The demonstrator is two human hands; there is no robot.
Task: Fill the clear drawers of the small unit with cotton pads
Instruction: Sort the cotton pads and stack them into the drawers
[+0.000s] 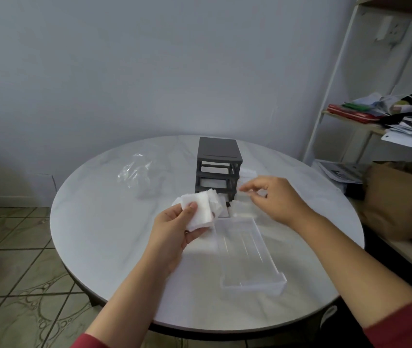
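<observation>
Grey drawer unit [217, 167] stands on tabletop [114, 222]. One clear drawer [247, 254] lies out, just in front of the unit. Left hand [174, 229] grips a stack of cotton pads [200, 209] at the unit's base. Right hand [275, 199] is beside the unit, blurred; cannot tell its grasp.

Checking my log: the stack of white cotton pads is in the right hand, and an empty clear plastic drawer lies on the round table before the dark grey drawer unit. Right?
No: the head view shows the stack of white cotton pads held in the left hand, not the right. The rest is correct.
</observation>
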